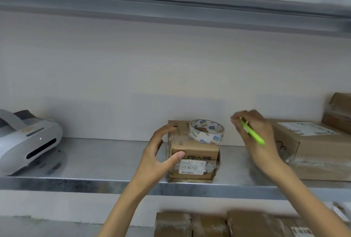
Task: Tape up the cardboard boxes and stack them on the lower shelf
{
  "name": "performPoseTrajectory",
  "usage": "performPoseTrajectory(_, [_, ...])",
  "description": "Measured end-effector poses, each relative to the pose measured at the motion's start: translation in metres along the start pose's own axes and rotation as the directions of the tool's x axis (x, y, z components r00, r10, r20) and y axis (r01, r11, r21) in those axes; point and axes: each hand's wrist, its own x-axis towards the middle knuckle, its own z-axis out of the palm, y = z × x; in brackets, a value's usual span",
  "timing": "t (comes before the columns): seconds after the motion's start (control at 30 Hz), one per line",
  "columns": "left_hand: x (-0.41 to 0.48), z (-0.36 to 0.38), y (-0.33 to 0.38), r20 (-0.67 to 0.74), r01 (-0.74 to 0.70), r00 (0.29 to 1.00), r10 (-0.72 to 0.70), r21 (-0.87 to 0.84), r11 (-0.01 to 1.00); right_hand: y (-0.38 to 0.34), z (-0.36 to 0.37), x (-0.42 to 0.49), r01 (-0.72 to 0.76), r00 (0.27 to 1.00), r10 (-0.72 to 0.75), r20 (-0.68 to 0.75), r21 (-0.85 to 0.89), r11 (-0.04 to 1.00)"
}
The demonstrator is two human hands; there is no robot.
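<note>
Bare metal forms the shelf [106, 160] at chest height, backed by a pale wall [171, 65], with the grey underside of an upper shelf [171, 1] running across the top of the view.

Near the shelf's front edge, at its middle, sits a small cardboard box [195, 151]. It is closed, so its contents are hidden, and clear tape glints on its left end. A white barcode label [191, 166] is stuck to its front face. A tape roll [199, 138] printed with blue marks rests tilted on the box's top, toward the back right.

The left hand [157, 153] grips the box's left end, with the thumb pressed on the front face and the fingers curled over the top edge. The right hand [254, 132] hovers just right of the roll, apart from the box, its fingers closed around a green pen-like tool [253, 135]. Motion blur hides what kind of tool it is.

To the right stands a larger closed box [313, 151] with a shipping label on top, and another brown box [340, 111] is stacked at the far edge. At the left end sits a grey label printer [30, 141].

Below, on the lower level, a row of closed taped boxes [209, 225] stands side by side.
</note>
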Motion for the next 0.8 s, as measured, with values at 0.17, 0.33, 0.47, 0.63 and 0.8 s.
performPoseTrajectory(0.17, [0.001, 0.001, -0.001, -0.006, -0.025, 1.0, 0.026, 0.039, 0.999, 0.031, 0.024, -0.034, -0.041, 0.894, 0.172, 0.413, -0.307, 0.951])
performPoseTrajectory(0.33, [0.001, 0.0, 0.0, -0.001, -0.033, 0.999, 0.033, 0.021, 0.999, 0.027, 0.038, -0.036, -0.024, 0.866, 0.205, 0.456, -0.372, 0.928])
performPoseTrajectory(0.47, [0.0, 0.001, 0.0, -0.009, -0.034, 0.999, 0.034, 0.02, 0.999, 0.029, 0.035, -0.034, -0.007, 0.74, 0.259, 0.621, -0.377, 0.926])
performPoseTrajectory(0.63, [0.0, 0.001, 0.001, -0.011, -0.044, 0.999, 0.045, 0.063, 0.997, 0.001, 0.004, -0.009, -0.103, 0.994, 0.106, 0.03, -0.092, 0.99])
performPoseTrajectory(0.8, [-0.002, 0.008, 0.003, -0.095, -0.126, 0.986, 0.14, 0.138, 0.982, -0.068, 0.013, 0.012, 0.181, 0.906, -0.119, 0.405, -0.119, 0.976])
